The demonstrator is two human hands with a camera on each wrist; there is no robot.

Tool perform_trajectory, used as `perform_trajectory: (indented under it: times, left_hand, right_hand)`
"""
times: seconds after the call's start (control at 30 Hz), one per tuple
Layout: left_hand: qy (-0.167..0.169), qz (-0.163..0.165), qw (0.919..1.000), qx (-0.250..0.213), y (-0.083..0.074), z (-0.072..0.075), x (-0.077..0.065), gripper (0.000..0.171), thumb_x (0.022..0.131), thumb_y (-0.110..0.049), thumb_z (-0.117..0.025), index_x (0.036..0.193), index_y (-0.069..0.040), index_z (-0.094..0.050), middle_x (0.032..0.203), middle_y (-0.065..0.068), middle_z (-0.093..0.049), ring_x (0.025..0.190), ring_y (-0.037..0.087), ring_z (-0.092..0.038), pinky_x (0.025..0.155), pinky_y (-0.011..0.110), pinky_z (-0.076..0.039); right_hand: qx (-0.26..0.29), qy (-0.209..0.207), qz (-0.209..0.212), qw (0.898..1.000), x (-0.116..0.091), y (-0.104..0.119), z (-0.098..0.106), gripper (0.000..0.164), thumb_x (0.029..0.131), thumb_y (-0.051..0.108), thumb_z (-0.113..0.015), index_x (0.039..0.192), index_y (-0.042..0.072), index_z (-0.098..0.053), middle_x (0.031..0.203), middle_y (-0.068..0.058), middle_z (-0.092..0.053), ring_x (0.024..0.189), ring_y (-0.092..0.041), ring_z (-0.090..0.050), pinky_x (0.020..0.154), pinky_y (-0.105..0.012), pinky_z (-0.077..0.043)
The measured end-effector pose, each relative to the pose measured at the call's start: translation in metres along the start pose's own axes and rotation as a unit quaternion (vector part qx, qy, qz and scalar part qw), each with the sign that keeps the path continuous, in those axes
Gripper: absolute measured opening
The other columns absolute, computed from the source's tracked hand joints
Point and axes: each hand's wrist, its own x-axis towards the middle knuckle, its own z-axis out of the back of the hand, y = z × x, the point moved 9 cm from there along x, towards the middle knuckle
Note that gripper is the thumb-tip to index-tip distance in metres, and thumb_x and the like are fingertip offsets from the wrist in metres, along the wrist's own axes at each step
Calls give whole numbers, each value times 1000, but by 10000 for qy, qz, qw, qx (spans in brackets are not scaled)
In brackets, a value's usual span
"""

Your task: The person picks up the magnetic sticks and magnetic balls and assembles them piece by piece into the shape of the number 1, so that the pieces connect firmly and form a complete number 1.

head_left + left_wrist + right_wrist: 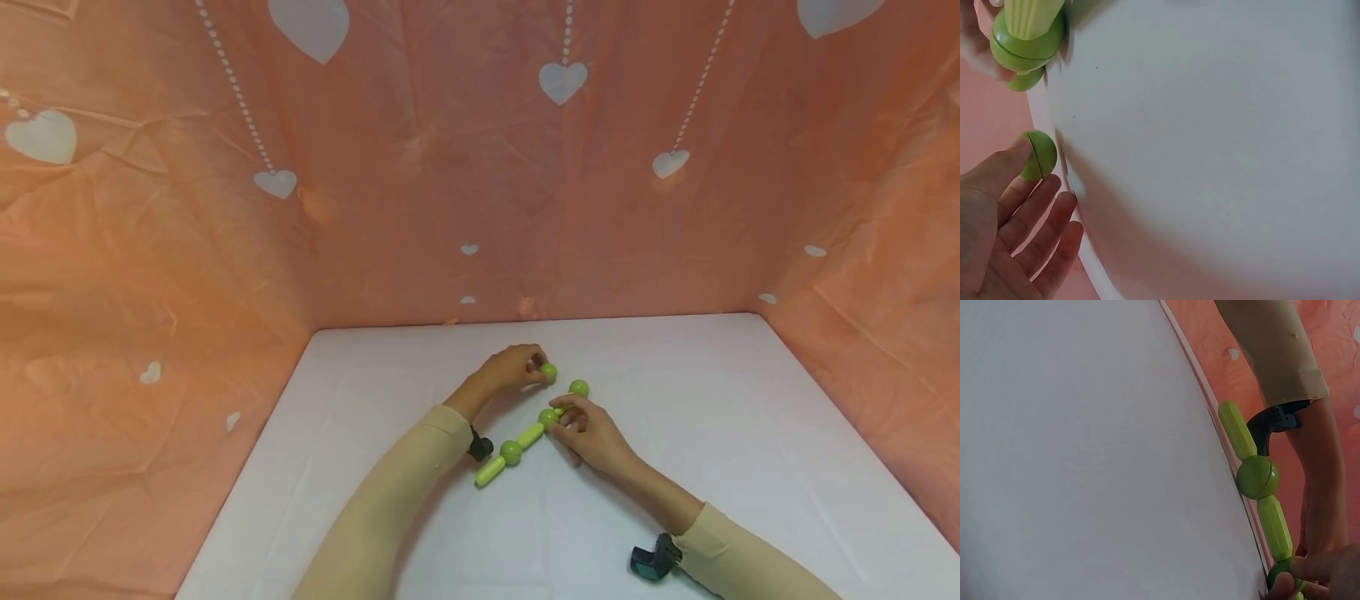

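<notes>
My left hand (513,367) pinches a loose green ball (549,372) between thumb and fingers, just above the table. In the left wrist view a seam runs round this ball (1041,154), and the other fingers lie spread below it. My right hand (595,439) grips a chain of green balls and lighter green ribbed rods (531,436) by one of its balls (548,417). The chain slants across the table, with a rod (491,472) at its near end and a ball (579,388) at its far end. The right fingers partly cover the far rod.
A white-covered table (675,400) lies under both hands. Orange sheeting with white hearts (450,167) stands behind it and on both sides. A dark wrist camera (480,447) on the left arm sits close to the chain's near end.
</notes>
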Motion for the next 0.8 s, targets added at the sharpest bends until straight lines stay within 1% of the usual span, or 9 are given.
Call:
perform_trajectory:
  times: [0.13, 0.33, 0.5, 0.7, 0.8]
  left_hand:
    - [-68, 45, 10000, -48, 4, 2, -5, 30, 103, -30, -76, 128, -15, -68, 127, 3, -73, 111, 18, -68, 96, 37, -55]
    - [-262, 159, 9995, -73, 10, 7, -14, 33, 102, -32, -77, 128, -16, -67, 131, 2, -73, 110, 18, -68, 96, 43, -55]
    - [-388, 186, 9990, -148, 17, 11, -23, 33, 100, -33, -79, 127, -17, -67, 131, 1, -73, 109, 16, -68, 96, 41, -54]
    - [-502, 108, 9980, -380, 23, 18, -38, 34, 100, -31, -79, 129, -18, -66, 131, 2, -72, 106, 16, -68, 94, 42, -55]
    - [-550, 76, 9973, -471, 24, 22, -44, 34, 100, -30, -79, 129, -18, -66, 131, 2, -72, 105, 17, -68, 91, 40, -56]
  right_hand:
    - [-25, -37, -50, 10000, 0, 0, 0, 38, 100, 6, -75, 136, 1, -63, 98, -10, -65, 50, -13, -56, 45, -27, -48]
    - [-143, -157, -36, 9998, -1, 3, 2, 38, 99, 6, -77, 135, 2, -63, 97, -9, -64, 53, -14, -56, 45, -28, -50]
    - [-258, -240, -49, 9994, -1, 4, 4, 40, 98, 5, -78, 135, 2, -64, 97, -9, -64, 56, -13, -57, 48, -26, -50]
    - [-279, -304, 150, 9990, -1, 9, 7, 38, 96, 5, -80, 131, 1, -65, 100, -10, -64, 65, -13, -60, 53, -26, -53]
    - [-304, -343, 243, 9987, -1, 12, 7, 35, 96, 5, -80, 128, 2, -66, 103, -12, -63, 70, -14, -62, 56, -26, -55]
